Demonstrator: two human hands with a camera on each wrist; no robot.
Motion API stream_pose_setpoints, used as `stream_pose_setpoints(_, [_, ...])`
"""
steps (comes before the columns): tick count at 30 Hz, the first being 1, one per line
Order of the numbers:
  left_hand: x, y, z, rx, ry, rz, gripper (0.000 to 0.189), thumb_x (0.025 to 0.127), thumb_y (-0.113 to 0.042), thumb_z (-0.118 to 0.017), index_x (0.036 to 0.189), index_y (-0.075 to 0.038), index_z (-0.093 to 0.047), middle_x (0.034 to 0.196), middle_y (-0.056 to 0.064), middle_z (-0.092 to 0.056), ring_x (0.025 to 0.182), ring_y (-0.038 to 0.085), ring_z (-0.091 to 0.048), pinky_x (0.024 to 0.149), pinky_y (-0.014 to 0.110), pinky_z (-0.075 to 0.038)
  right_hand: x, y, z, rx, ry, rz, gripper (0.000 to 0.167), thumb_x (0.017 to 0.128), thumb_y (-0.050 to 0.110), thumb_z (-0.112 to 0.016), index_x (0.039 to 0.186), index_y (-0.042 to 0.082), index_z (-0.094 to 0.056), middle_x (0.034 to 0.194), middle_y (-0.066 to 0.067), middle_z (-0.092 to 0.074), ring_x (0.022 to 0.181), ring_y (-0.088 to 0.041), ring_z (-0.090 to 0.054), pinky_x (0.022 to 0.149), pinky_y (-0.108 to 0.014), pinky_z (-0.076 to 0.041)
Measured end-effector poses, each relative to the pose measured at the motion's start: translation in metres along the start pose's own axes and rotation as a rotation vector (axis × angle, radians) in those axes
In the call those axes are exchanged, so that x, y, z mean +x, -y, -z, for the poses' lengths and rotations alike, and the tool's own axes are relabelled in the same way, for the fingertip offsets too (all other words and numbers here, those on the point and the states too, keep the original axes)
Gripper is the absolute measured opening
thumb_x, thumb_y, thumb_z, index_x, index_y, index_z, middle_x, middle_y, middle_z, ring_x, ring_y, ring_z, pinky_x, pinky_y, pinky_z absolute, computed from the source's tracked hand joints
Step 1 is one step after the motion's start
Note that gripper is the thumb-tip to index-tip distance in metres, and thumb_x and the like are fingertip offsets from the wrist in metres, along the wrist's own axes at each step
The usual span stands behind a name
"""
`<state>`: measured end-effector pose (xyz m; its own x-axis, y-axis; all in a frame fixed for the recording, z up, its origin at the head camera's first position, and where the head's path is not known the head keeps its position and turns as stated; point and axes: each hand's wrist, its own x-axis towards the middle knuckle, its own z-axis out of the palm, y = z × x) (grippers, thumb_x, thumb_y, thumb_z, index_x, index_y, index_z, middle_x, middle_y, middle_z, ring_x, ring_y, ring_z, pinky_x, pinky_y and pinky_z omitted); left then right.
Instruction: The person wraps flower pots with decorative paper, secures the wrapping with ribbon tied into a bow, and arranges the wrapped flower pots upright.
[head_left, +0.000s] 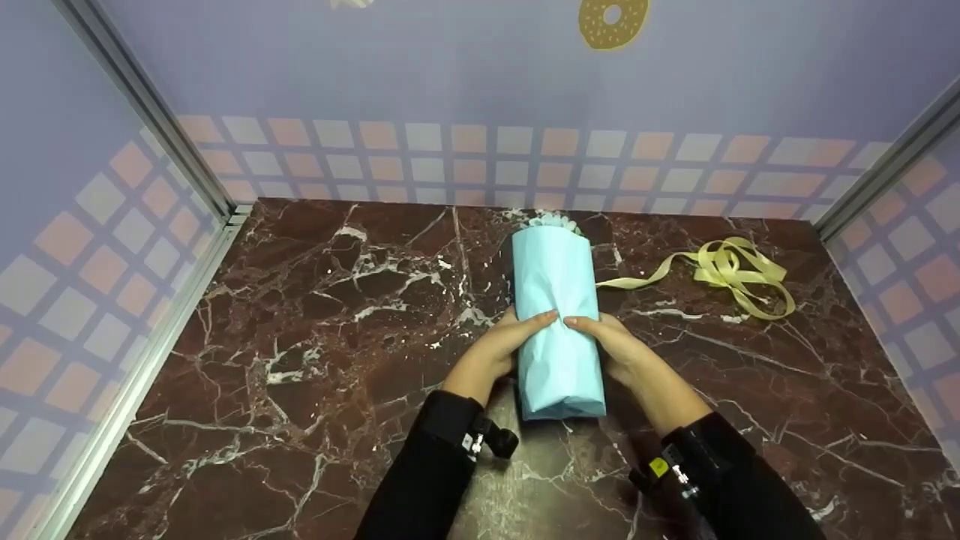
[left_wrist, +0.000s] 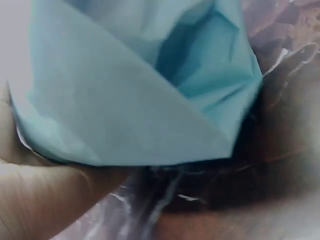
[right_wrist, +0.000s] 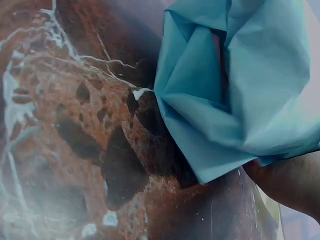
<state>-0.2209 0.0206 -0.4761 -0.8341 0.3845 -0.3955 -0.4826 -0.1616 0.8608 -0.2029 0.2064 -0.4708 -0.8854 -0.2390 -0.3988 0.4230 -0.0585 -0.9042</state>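
A light blue paper-wrapped bundle [head_left: 555, 270], roughly tube-shaped, is near the middle of the table. Pale, scalloped tips [head_left: 553, 220] peek from its far end; what they belong to is hidden. My left hand [head_left: 501, 346] grips the bundle from the left, and my right hand [head_left: 621, 349] grips it from the right. Both thumbs lie across the top, tips almost meeting, while the other fingers are hidden beneath. In the right wrist view, the near end of the paper [right_wrist: 200, 100] shows creased folds around a dark gap. The left wrist view shows a slanting paper flap [left_wrist: 115, 100] there.
A pale yellow ribbon [head_left: 724, 270] lies loosely looped to the right, its tail reaching the bundle's right side. The marbled dark red table [head_left: 337, 337] meets a checkered back wall [head_left: 420, 150] and side walls. A metal frame strip [head_left: 142, 401] edges the left.
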Motion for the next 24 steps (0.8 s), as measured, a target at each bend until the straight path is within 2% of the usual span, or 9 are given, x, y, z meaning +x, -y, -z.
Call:
stream_pose_setpoints(5, [-0.001, -0.004, -0.001, 0.214, -0.051, -0.040, 0.082, 0.085, -0.035, -0.075, 0.142, 0.004, -0.032, 0.125, 0.019, -0.053, 0.110, 0.033, -0.058, 0.093, 0.042, -0.050, 0.003, -0.006, 0.004, 0.025, -0.023, 0.028, 0.052, 0.091, 0.019, -0.059, 0.131, -0.008, -0.041, 0.104, -0.009, -0.063, 0.092, -0.020, -0.063, 0.083, -0.034, -0.052])
stream_pose_setpoints(8, [-0.002, -0.007, 0.001, 0.396, -0.098, -0.069, 0.079, 0.091, -0.048, -0.064, 0.142, 0.006, -0.037, 0.130, 0.022, -0.053, 0.114, 0.035, -0.056, 0.095, 0.044, -0.048, 0.003, -0.010, 0.005, 0.044, -0.047, 0.037, 0.053, 0.091, 0.019, -0.060, 0.132, -0.007, -0.040, 0.105, -0.009, -0.062, 0.093, -0.020, -0.062, 0.084, -0.034, -0.051])
stream_pose_setpoints(11, [-0.003, -0.010, 0.003, 0.567, -0.164, -0.158, 0.070, 0.100, -0.053, -0.043, 0.140, 0.005, -0.046, 0.135, 0.023, -0.053, 0.122, 0.037, -0.052, 0.102, 0.046, -0.043, 0.002, -0.011, 0.007, 0.086, -0.078, 0.050, 0.051, 0.090, 0.018, -0.059, 0.130, -0.007, -0.041, 0.104, -0.009, -0.061, 0.092, -0.020, -0.061, 0.083, -0.033, -0.050])
stream_pose_setpoints(14, [-0.001, -0.010, 0.007, 0.704, -0.210, -0.266, 0.055, 0.106, -0.040, -0.033, 0.138, 0.000, -0.053, 0.137, 0.017, -0.055, 0.128, 0.032, -0.049, 0.108, 0.042, -0.037, 0.001, -0.014, 0.009, 0.135, -0.114, 0.058, 0.043, 0.089, 0.014, -0.057, 0.124, -0.006, -0.043, 0.098, -0.008, -0.060, 0.088, -0.019, -0.061, 0.080, -0.031, -0.050])
stream_pose_setpoints(16, [0.001, -0.010, 0.010, 0.875, -0.214, -0.330, 0.045, 0.106, -0.026, -0.035, 0.137, 0.000, -0.054, 0.137, 0.016, -0.055, 0.128, 0.030, -0.049, 0.109, 0.040, -0.036, 0.001, -0.015, 0.010, 0.161, -0.119, 0.063, 0.038, 0.089, 0.013, -0.055, 0.121, -0.005, -0.044, 0.095, -0.007, -0.061, 0.085, -0.019, -0.061, 0.078, -0.031, -0.051])
stream_pose_setpoints(19, [0.005, -0.012, 0.017, 1.254, -0.149, -0.375, 0.041, 0.102, -0.013, -0.041, 0.140, -0.001, -0.050, 0.142, 0.014, -0.050, 0.130, 0.031, -0.047, 0.110, 0.041, -0.034, 0.003, -0.017, 0.010, 0.176, -0.113, 0.080, 0.035, 0.088, 0.013, -0.055, 0.118, -0.003, -0.045, 0.093, -0.007, -0.061, 0.083, -0.018, -0.061, 0.077, -0.030, -0.052])
stream_pose_setpoints(22, [0.008, -0.015, 0.024, 1.642, -0.048, -0.382, 0.047, 0.100, -0.012, -0.042, 0.146, -0.004, -0.043, 0.151, 0.009, -0.040, 0.137, 0.032, -0.038, 0.113, 0.047, -0.027, 0.003, -0.019, 0.009, 0.182, -0.114, 0.095, 0.034, 0.088, 0.013, -0.055, 0.117, -0.002, -0.046, 0.093, -0.006, -0.061, 0.083, -0.017, -0.061, 0.077, -0.030, -0.052])
stream_pose_setpoints(24, [0.009, -0.017, 0.029, 1.824, 0.032, -0.365, 0.049, 0.102, -0.018, -0.041, 0.150, -0.010, -0.038, 0.156, 0.003, -0.032, 0.142, 0.030, -0.029, 0.115, 0.050, -0.021, 0.004, -0.021, 0.009, 0.190, -0.117, 0.105, 0.034, 0.088, 0.013, -0.055, 0.117, -0.002, -0.046, 0.093, -0.006, -0.061, 0.083, -0.017, -0.061, 0.076, -0.030, -0.051])
